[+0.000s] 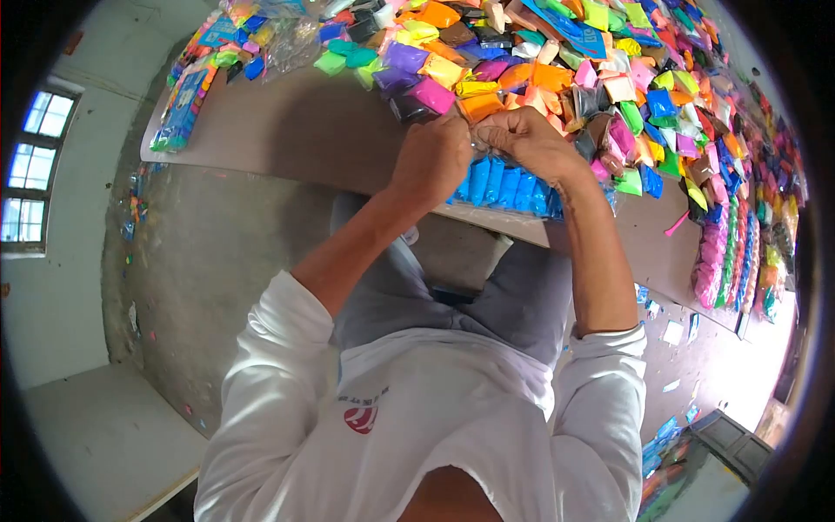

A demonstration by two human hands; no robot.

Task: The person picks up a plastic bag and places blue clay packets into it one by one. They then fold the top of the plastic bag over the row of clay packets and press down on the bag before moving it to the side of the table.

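Near the table's front edge lies a clear plastic bag (513, 205) with a row of blue packets (503, 184) in it. My left hand (437, 155) is closed, its fingers pinching the clear plastic above the row. Close beside it, my right hand (532, 144) pinches the same plastic between thumb and fingers. The fingertips of both hands almost meet, and the plastic between them is hard to make out. Just beyond the hands sit an orange packet (480, 107) and a magenta packet (432, 96).
A large heap of small coloured packets (548, 76) covers the back of the table (287, 130). At the left stands a filled pack (184, 103) beside crumpled clear plastic (294, 45). Long filled bags (715, 257) lie at the right edge. Scraps litter the floor (226, 261).
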